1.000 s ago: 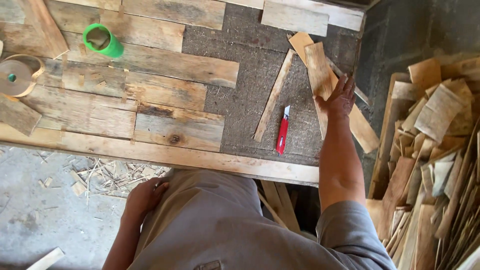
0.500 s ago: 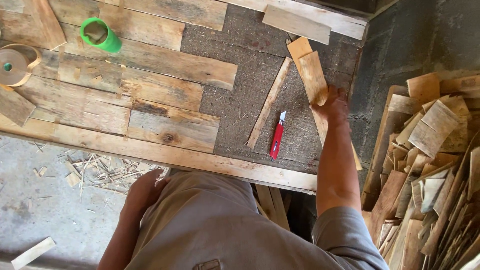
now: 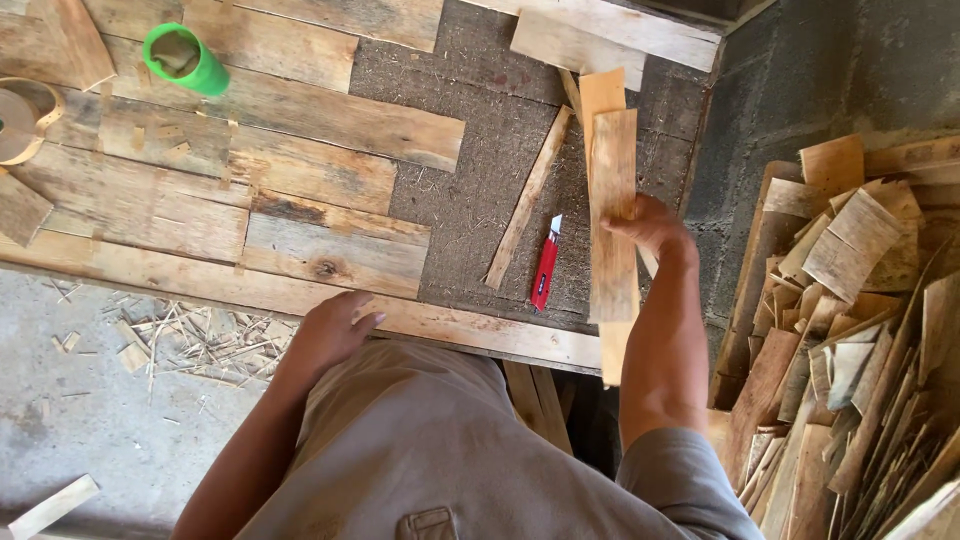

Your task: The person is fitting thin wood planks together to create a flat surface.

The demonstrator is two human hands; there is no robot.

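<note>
My right hand (image 3: 648, 224) grips a flat light wooden slat (image 3: 612, 200), held lengthwise over the right part of the plank workbench (image 3: 300, 190). A second slat lies under it. A red utility knife (image 3: 545, 270) with its blade out lies just left of the slat on the rough board. A narrow wooden strip (image 3: 528, 195) lies slanted beside the knife. My left hand (image 3: 330, 330) rests with loose fingers at the bench's front edge, holding nothing.
A green cup (image 3: 185, 58) stands at the back left of the bench, and a roll of tape (image 3: 25, 115) sits at the far left. A heap of wooden offcuts (image 3: 860, 330) fills the right side. Splinters litter the concrete floor (image 3: 170, 340).
My right hand has drawn the slat nearer to me and squared it lengthwise. My left hand has risen from my side to the bench's front edge.
</note>
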